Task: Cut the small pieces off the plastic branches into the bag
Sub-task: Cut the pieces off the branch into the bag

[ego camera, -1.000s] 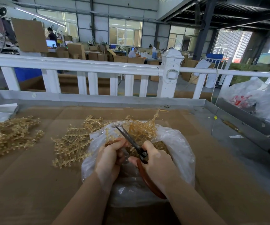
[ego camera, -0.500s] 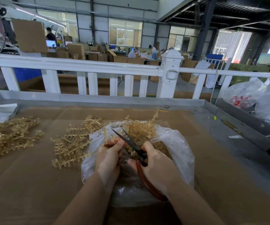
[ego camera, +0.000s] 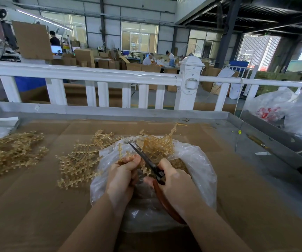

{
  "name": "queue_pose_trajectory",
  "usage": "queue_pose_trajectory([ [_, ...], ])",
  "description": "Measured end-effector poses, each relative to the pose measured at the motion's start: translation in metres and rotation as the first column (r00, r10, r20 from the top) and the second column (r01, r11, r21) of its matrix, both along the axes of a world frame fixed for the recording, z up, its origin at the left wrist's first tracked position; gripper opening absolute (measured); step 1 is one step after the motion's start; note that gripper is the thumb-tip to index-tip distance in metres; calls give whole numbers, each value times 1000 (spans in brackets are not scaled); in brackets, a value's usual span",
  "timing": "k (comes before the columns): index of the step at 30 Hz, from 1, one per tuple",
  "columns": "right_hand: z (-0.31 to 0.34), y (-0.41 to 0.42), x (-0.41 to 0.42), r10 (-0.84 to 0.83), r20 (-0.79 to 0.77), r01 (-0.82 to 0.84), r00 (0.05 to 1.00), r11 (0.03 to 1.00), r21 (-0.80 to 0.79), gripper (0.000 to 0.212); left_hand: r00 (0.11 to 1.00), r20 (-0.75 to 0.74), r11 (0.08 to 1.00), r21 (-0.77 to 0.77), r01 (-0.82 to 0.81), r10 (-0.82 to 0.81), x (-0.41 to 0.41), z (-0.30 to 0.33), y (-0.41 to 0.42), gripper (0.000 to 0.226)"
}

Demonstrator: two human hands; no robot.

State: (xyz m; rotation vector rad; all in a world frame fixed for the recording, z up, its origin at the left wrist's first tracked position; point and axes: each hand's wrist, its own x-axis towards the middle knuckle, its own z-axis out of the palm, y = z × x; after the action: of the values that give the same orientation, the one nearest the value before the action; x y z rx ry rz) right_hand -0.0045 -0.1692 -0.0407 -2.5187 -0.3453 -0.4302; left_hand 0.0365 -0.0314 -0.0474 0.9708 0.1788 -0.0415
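Golden-tan plastic, a thin branch (ego camera: pixel 120 151) with small knobs, is held upright in the curled fingers of the left hand (ego camera: pixel 122 176) over the open clear plastic bag (ego camera: pixel 197 166). The dark-bladed scissors with orange-brown handles (ego camera: pixel 146 161) are gripped by the right hand (ego camera: pixel 176 180); compared with half a second ago the blades are drawn nearly together, so one more piece was probably just cut into the bag. More tan branches (ego camera: pixel 79 160) are left in a heap just beside the bag. The brown cardboard surface (ego camera: pixel 37 206) is bordered by a white railing (ego camera: pixel 95 73), and a warehouse hall is seen behind.
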Motion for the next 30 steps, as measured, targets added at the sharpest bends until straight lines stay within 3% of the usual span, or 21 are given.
queue_pose_trajectory([
  [10,-3,1,-1,-23,63,24,998,1000,-11,32,996,13,995,36,89,-89,-1,0,3,14],
  [14,-2,2,1,-26,61,25,998,1000,17,29,994,19,987,119,106,-109,-3,3,2,14],
  [20,2,1,4,-19,24,19,1000,1000,4,21,992,18,986,120,119,-122,-1,2,2,7],
  [30,3,1,6,-69,-2,69,998,997,40,28,990,12,983,121,137,-139,-2,2,2,11],
])
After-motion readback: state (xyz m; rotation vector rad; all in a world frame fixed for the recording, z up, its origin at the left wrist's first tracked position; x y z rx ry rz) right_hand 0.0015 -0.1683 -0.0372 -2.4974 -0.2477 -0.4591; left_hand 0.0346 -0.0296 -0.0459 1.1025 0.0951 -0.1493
